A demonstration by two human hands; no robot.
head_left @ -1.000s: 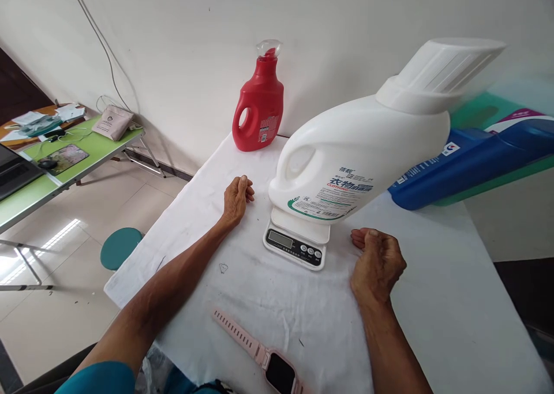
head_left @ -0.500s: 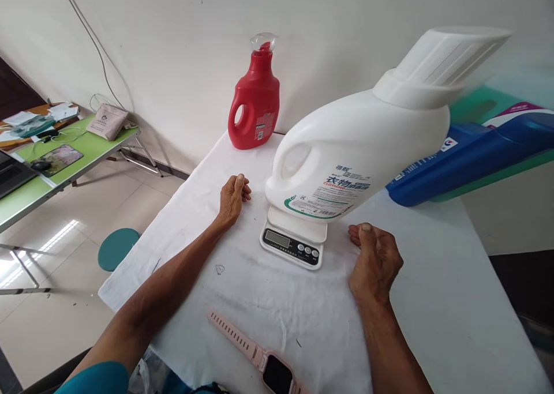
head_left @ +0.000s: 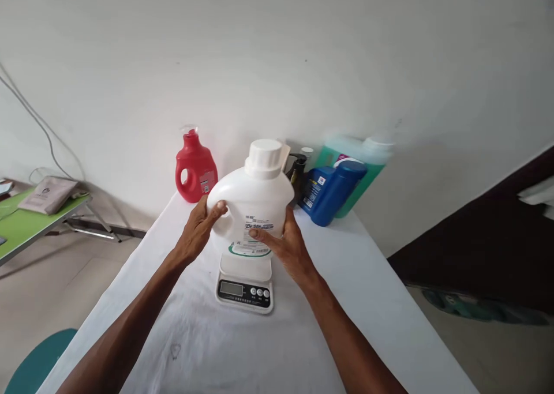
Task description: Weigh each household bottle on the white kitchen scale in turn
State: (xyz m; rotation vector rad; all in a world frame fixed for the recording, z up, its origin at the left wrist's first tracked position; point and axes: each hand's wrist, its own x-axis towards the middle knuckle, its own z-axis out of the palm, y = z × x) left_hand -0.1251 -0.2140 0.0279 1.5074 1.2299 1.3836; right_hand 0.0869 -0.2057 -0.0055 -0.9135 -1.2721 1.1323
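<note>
White detergent jug (head_left: pixel 253 206): upright on kitchen scale (head_left: pixel 245 281). Left hand (head_left: pixel 197 229) wrapped around the handle side, right hand (head_left: pixel 285 245) flat against the label. Handle evenly with both palms; keep base level on the platform below.

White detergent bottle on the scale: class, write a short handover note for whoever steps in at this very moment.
Left hand: gripping the white detergent bottle at its handle.
Right hand: flat against the bottle's label side.
Bottle: upright, cap on, over the kitchen scale on the white table.
Done: both hands are on the bottle.
Left: scale display unreadable; whether the bottle rests on the platform cannot be told.
Red bottle and blue bottle stand by the wall.
</note>
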